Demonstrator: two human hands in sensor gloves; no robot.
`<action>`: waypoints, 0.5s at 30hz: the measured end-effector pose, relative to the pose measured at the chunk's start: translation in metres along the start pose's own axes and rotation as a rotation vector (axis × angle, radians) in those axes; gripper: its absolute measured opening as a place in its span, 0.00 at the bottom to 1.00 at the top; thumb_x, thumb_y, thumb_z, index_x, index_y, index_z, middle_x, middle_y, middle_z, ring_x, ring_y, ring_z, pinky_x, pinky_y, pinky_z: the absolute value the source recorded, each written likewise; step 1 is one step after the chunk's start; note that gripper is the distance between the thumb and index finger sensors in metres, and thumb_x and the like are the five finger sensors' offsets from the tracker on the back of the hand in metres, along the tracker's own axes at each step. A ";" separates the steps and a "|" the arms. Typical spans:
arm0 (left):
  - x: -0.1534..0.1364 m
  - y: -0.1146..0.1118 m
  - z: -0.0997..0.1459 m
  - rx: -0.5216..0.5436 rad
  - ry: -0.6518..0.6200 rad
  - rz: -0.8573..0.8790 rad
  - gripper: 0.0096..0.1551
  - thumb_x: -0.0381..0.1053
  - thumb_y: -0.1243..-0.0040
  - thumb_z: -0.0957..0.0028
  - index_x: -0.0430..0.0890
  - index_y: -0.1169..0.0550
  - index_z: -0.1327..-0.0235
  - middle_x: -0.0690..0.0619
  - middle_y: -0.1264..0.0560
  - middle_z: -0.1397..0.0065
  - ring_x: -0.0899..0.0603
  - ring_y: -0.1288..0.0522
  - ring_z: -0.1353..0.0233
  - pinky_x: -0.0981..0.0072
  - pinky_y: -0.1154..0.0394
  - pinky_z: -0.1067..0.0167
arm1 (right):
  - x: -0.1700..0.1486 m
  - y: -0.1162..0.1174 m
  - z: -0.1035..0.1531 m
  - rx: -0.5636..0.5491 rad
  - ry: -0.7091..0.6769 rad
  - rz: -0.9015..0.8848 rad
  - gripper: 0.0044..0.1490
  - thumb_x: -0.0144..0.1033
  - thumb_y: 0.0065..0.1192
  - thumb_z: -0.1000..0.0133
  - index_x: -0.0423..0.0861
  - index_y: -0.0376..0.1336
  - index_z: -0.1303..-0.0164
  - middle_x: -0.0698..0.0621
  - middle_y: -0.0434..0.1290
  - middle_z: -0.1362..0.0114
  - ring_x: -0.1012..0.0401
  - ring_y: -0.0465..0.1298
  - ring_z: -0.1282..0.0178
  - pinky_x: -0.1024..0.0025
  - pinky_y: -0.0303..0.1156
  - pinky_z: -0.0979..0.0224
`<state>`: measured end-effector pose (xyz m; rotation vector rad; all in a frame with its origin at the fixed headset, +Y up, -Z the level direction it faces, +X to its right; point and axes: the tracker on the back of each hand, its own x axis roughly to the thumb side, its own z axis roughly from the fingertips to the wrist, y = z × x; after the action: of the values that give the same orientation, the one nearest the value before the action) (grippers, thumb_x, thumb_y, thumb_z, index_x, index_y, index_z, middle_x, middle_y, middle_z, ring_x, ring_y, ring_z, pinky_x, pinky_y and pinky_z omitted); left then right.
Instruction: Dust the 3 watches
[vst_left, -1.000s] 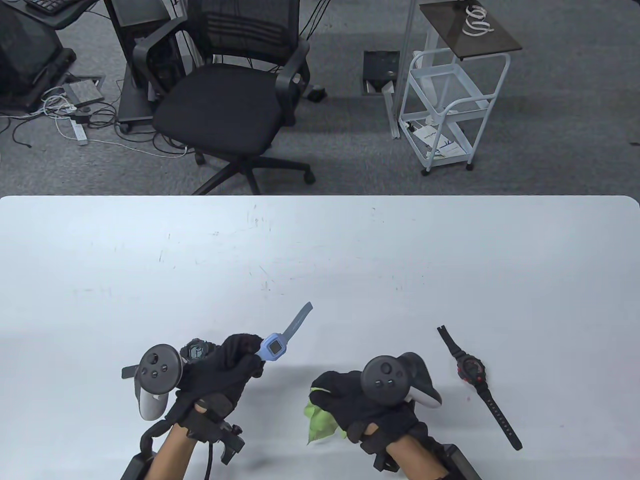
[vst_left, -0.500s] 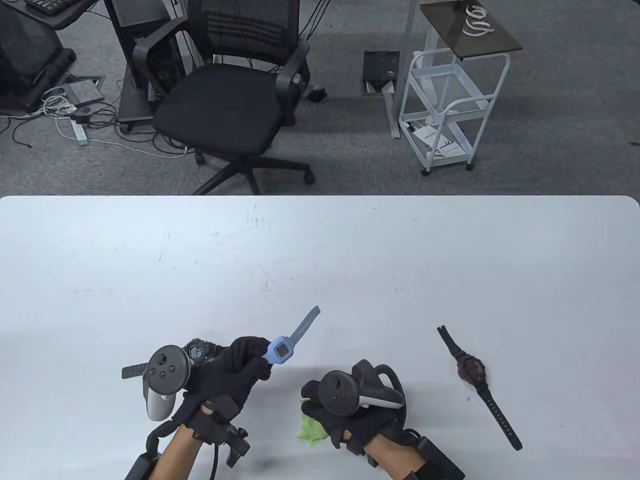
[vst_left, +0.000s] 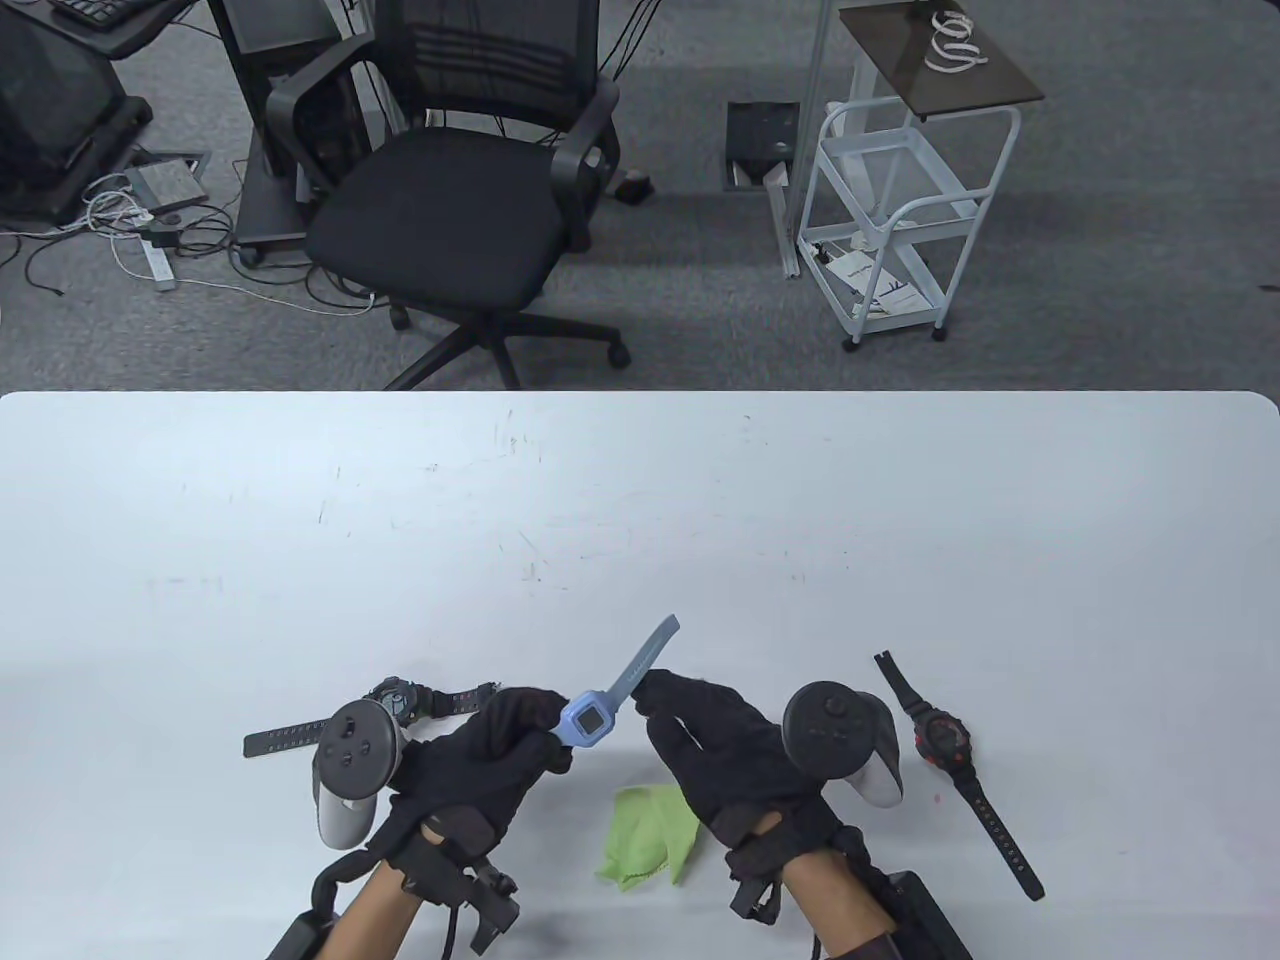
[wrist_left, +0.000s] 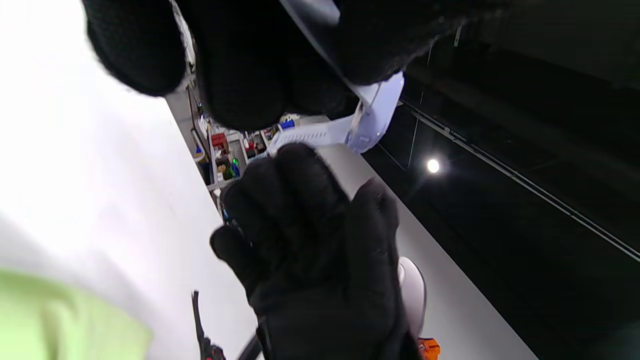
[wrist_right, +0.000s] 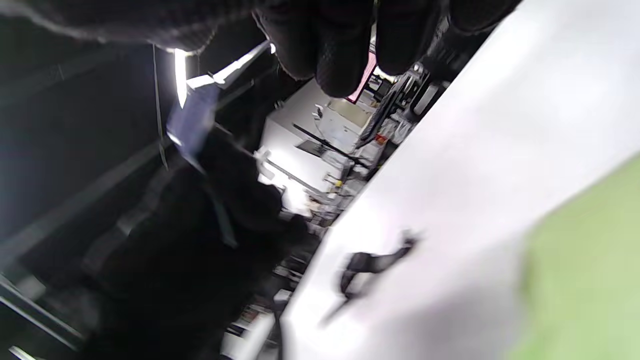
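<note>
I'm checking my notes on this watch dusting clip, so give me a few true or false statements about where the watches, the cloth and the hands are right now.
1. The left hand holds the blue watch. True.
2. The green cloth is in the right hand. False: it lies on the table between the two hands, and the right hand reaches toward the blue watch's strap.
3. The red-and-black watch lies flat on the table to the right of the right hand. True.
4. The dark watch is strapped on the left wrist. False: it lies on the table just beyond the left hand.
5. All three watches lie on the table. False: the blue one is held up.
</note>
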<state>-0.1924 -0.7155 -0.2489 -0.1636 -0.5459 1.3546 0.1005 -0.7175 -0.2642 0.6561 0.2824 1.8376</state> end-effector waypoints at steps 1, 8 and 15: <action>-0.001 -0.004 0.000 -0.009 0.004 0.007 0.27 0.47 0.39 0.45 0.45 0.25 0.31 0.44 0.20 0.38 0.38 0.18 0.42 0.32 0.27 0.38 | -0.005 0.000 0.001 0.004 0.011 -0.079 0.45 0.63 0.46 0.29 0.42 0.51 0.11 0.43 0.60 0.15 0.43 0.59 0.16 0.34 0.53 0.21; -0.006 -0.027 -0.003 -0.067 0.041 -0.007 0.28 0.47 0.38 0.45 0.43 0.26 0.30 0.45 0.20 0.38 0.38 0.18 0.42 0.31 0.27 0.38 | -0.025 0.003 0.001 -0.041 0.062 -0.382 0.40 0.58 0.56 0.27 0.45 0.54 0.14 0.48 0.66 0.20 0.52 0.70 0.25 0.47 0.67 0.27; -0.006 -0.052 -0.005 -0.127 0.051 -0.081 0.28 0.47 0.38 0.45 0.42 0.25 0.31 0.45 0.19 0.39 0.38 0.17 0.43 0.31 0.26 0.39 | -0.028 0.000 0.003 -0.066 0.080 -0.545 0.31 0.56 0.62 0.28 0.49 0.60 0.22 0.55 0.74 0.29 0.60 0.78 0.34 0.57 0.75 0.34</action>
<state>-0.1446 -0.7317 -0.2332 -0.2757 -0.5899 1.2343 0.1090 -0.7432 -0.2704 0.4074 0.4069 1.3443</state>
